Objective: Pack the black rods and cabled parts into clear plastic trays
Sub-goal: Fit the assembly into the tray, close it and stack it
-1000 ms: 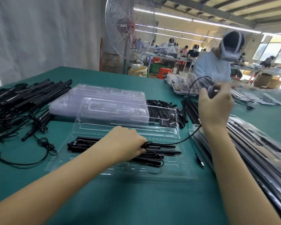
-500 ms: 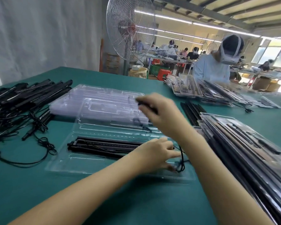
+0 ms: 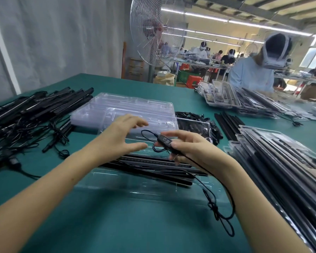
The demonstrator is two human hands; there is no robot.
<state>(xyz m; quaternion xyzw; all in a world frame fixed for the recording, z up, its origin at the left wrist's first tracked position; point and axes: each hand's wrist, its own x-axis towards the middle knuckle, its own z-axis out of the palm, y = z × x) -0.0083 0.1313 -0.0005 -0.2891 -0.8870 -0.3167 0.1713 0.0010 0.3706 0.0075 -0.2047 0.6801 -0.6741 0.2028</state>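
Observation:
An open clear plastic tray (image 3: 135, 187) lies in front of me on the green table, with black rods (image 3: 153, 164) laid lengthwise in it. My right hand (image 3: 188, 150) pinches a black inline cable controller (image 3: 165, 141) above the tray; its thin cable (image 3: 217, 201) loops down past the tray's right end. My left hand (image 3: 120, 137) hovers just left of the controller, fingers spread, holding nothing.
A heap of black rods with cables (image 3: 35, 114) lies at the left. Empty clear trays (image 3: 131, 110) are stacked behind the open one. Packed trays (image 3: 281, 161) are piled at the right. Another person (image 3: 254, 73) works across the table, near a standing fan (image 3: 157, 33).
My left hand has lifted off the rods in the tray and opened. My right hand has come back toward me, now holding the controller over the tray.

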